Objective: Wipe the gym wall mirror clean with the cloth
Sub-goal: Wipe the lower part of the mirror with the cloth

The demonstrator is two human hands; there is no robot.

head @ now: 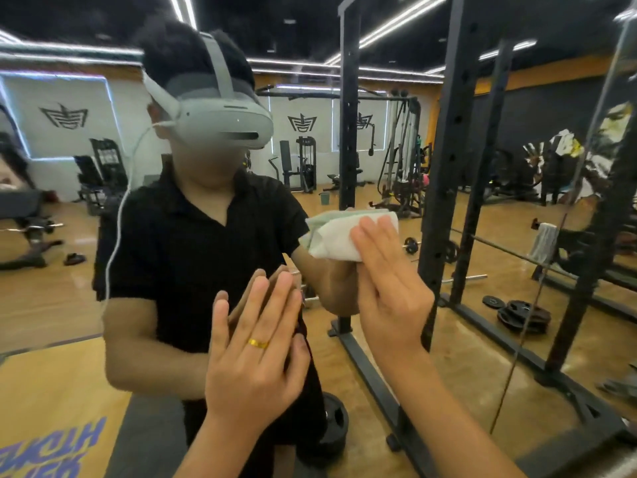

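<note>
The wall mirror (62,270) fills the whole view and reflects me and the gym behind. My right hand (389,284) lies flat with straight fingers on a folded white and pale green cloth (334,236), pressing it against the glass at about chest height. My left hand (255,343), with a gold ring on one finger, rests flat on the mirror lower down and to the left, fingers straight, touching its own reflection.
A black steel rack (444,188) with a barbell stands close on the right, partly seen as a reflection. Weight plates (524,315) lie on the wooden floor in the reflection. Gym machines show reflected at the back.
</note>
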